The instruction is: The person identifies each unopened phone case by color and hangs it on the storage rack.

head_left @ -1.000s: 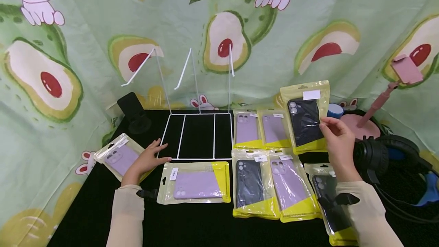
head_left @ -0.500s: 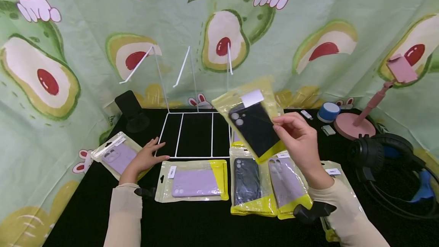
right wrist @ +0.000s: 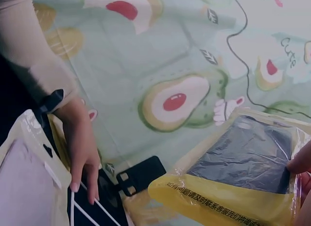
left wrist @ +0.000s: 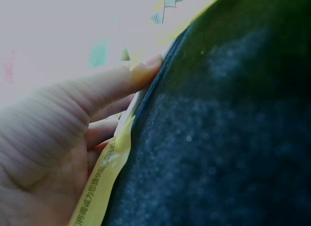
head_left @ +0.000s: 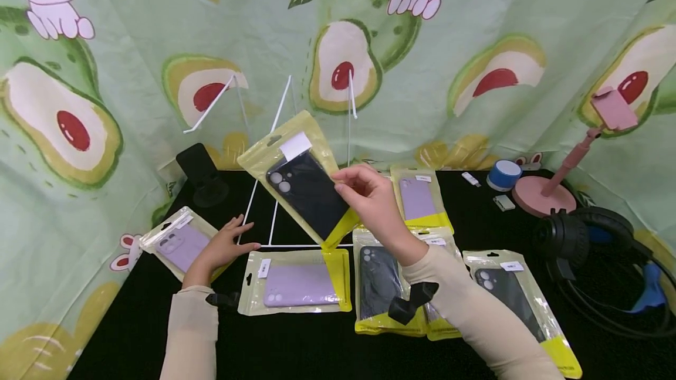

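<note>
A white wire rack (head_left: 271, 227) with several upright hook arms stands at the back. My left hand (head_left: 219, 254) rests at its front left corner, fingers spread and touching the wire. In the left wrist view, the left thumb (left wrist: 121, 80) lies along a white edge beside a yellow bag strip (left wrist: 109, 167). My right hand (head_left: 372, 198) pinches the right edge of a bagged black phone case (head_left: 308, 192), tilted and raised in front of the rack. In the right wrist view, the bag's printed yellow bottom shows. A bagged lilac phone case (head_left: 301, 283) lies sideways before the rack.
Another bagged lilac case (head_left: 182, 245) lies by my left hand. Several more bagged cases, including a dark one (head_left: 509, 292), lie to the right. A black phone stand (head_left: 199, 163) is back left; headphones (head_left: 597, 245), a pink stand (head_left: 544, 192) and a blue-white cylinder (head_left: 504, 175) are at right.
My right hand has carried the bagged black phone case left from above the right-hand packs to in front of the rack. My left hand has stayed at the rack's corner.
</note>
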